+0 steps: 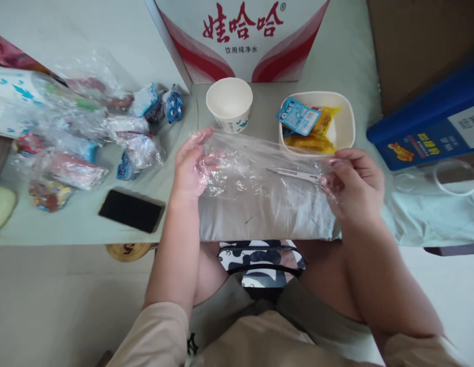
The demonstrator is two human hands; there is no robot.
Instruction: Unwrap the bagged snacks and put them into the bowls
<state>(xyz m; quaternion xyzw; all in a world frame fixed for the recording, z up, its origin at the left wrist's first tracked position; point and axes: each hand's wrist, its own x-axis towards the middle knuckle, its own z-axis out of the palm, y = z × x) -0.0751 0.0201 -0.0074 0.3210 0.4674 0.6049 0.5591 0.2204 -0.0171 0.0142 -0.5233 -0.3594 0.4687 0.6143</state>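
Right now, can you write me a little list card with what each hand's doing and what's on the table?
Left hand: at one end of the clear plastic, some fingers showing through it
Right hand: pinches the other end; a slim metal tool sticks out from it
White tub: yellow packets, blue packet
Paper cup: upright, left of the tub
Phone: flat, screen dark

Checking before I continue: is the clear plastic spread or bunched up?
Spread, though wrinkled: the clear plastic stretches from the left hand to the right hand, its upper edge drawn nearly straight.
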